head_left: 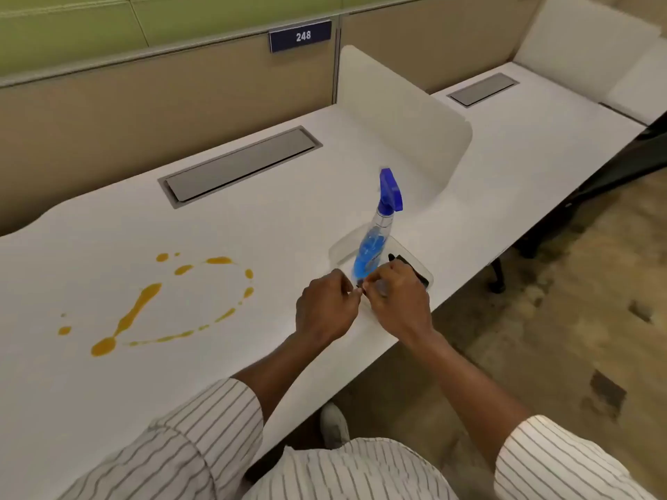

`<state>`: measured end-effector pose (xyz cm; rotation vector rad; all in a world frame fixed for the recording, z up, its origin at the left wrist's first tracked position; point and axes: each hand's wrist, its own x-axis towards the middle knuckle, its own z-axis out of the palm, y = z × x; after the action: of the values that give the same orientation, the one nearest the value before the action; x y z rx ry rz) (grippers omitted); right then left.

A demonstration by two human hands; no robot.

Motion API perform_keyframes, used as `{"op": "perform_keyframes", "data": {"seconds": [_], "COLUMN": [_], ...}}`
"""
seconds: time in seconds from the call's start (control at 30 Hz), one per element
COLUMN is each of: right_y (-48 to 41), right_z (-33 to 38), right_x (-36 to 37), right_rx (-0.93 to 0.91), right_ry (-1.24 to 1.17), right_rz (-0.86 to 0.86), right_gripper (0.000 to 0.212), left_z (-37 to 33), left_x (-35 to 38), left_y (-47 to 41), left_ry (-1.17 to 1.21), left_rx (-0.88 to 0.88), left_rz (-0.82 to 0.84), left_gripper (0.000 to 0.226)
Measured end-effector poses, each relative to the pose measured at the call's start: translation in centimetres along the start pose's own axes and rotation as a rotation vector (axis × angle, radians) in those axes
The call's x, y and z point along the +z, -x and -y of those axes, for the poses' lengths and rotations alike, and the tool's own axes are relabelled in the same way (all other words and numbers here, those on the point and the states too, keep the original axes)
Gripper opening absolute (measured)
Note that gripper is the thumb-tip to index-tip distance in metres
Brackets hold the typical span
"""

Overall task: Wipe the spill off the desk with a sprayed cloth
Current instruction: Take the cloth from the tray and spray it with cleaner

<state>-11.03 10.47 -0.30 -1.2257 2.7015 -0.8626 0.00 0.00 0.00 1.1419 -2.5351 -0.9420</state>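
1. The desk (252, 225) is a long, smooth white slab with a wavy back edge, a rounded white divider (400, 113) standing on it, and a flat grey metal flap (242, 164) set into its top.
2. The spill (144, 304) is glossy orange-yellow liquid on the desk's left part: one long streak ending in a blob, ringed by a loose loop of drops. It lies well apart from both hands.
3. A clear tray (343, 249) with rounded corners sits near the desk's front edge, right of the spill.
4. The bottle (375, 240) stands tilted in the tray: clear plastic, blue liquid, blue trigger head.
5. The left hand (325, 308) is curled, fingertips pinched together at the tray's near rim; what they pinch is too small to tell.
6. The right hand (400, 297) is curled the same way, touching the bottle's base, its fingertips meeting the left's.
7. A dark cloth (413, 270) lies in the tray just behind the right hand, mostly hidden.
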Motion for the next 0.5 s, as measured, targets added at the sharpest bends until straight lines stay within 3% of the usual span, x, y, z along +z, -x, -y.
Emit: {"op": "perform_keyframes", "data": {"seconds": [0.13,0.23,0.37,0.5], "right_y": [-2.0,-3.2,-4.7,-6.0], "right_z": [-2.6,-4.4,-5.4,-5.3], "right_x": [-1.4,-1.9,-2.1,-1.4], "right_rx": [0.162,0.202,0.215,0.173], "right_ry": [0.111,0.226,0.373,0.476], "right_rz": [-0.037,0.027,0.161,0.220], "right_gripper": [0.020,0.031,0.046,0.044], "left_z": [-2.2,-3.2,-3.9,-4.1], "left_x": [1.6,2.6,3.3,3.8], "left_y": [-1.4,-2.3,-3.4,-4.4], "left_ry": [-0.144,-0.224,-0.341,-0.343], "left_rx": [-0.038,-0.106,-0.170,-0.239], "left_rz": [0.105,0.161,0.203,0.223], "left_gripper": [0.051,0.066,0.065,0.064]}}
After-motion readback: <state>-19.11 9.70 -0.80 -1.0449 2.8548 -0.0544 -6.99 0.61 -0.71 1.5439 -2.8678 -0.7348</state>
